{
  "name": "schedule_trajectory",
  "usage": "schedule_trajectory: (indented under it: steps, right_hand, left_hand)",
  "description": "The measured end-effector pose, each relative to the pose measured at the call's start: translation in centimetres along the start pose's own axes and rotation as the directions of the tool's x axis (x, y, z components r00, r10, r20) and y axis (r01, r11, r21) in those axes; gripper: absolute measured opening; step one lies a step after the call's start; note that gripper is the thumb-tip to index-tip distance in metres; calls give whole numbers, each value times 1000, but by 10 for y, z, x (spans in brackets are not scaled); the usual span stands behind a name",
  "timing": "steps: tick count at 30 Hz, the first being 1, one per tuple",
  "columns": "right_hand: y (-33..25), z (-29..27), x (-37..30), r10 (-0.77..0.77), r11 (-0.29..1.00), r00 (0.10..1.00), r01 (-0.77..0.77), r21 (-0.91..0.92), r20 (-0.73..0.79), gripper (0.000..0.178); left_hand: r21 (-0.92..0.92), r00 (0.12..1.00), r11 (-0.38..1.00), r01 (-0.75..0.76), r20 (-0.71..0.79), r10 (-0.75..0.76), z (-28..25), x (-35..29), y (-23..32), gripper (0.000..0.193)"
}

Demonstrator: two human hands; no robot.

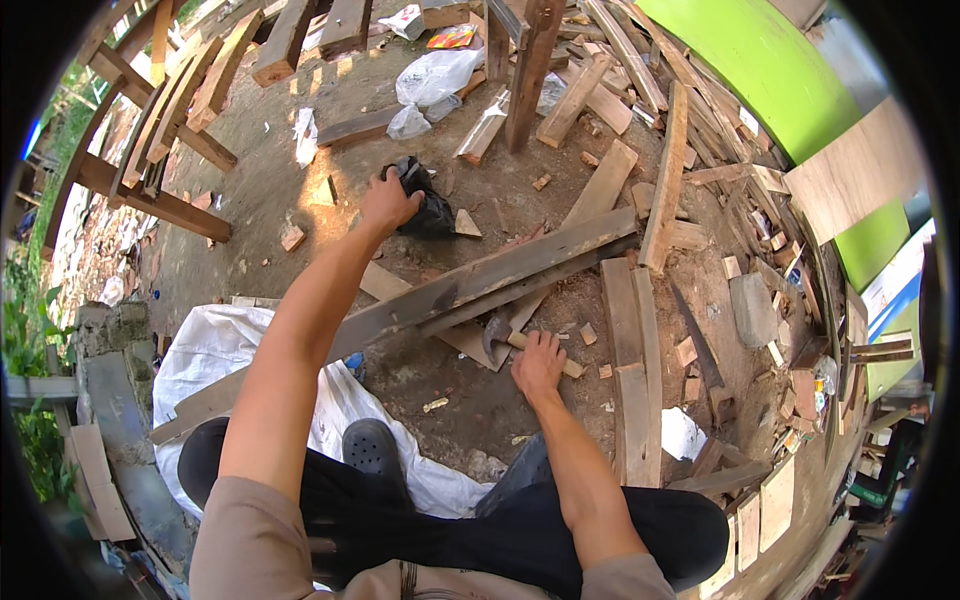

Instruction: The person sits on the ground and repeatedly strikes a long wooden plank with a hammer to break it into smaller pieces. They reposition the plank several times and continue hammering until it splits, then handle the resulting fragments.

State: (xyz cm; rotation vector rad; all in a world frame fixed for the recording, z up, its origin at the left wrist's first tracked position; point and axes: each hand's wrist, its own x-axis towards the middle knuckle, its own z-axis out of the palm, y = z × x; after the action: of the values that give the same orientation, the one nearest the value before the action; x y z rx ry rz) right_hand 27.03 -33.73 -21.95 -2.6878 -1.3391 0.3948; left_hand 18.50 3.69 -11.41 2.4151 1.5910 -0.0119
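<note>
The black rim cuts off the wood piles and the green board (765, 70) at the edges. The left hand (391, 203) covers part of a black plastic bag (428, 212), so I cannot tell what is inside it. The right hand (540, 362) hides the middle of the hammer (516, 340). One shoe is hard to make out by the dark trousers (430, 520).

The left hand is near the top middle of the frame. It is bent, with its fingers on the bag's crinkly top, holding it. The right hand, just below and right of the middle, is curled over the hammer's handle and holds it. The hammer's metal head is to the left of that hand, and the handle's end pokes out on the right.

The hammer is made of gray metal and pale wood. A long, rough plank (500, 272) slants across the middle. A wrinkly white sack (215, 345) lies at the lower left, by a gray clog (371, 446) with holes. The dirt floor (255, 215) is brown and bumpy.
</note>
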Motion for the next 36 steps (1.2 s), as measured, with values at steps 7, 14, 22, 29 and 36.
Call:
schedule_trajectory:
  steps: [7,14,22,29,36]
  right_hand:
    - [-11,6,-2,124,988,984,-111,106,-126,40]
    - [-31,17,-12,262,946,964,-246,210,-49,37]
    - [-35,13,-11,298,938,955,-292,185,-4,34]
    - [-39,7,-10,265,949,963,-253,189,-40,35]
    - [-34,10,-12,208,966,976,-194,173,-64,37]
  left_hand:
    - [98,850,897,-431,377,367,-20,-123,9,92]
    - [314,866,811,-493,262,425,0,-206,-45,100]
    - [229,910,890,-394,236,342,18,-183,-50,71]
    - [220,878,866,-450,286,384,-13,-152,-75,75]
    - [154,863,864,-479,265,431,-38,-134,-106,75]
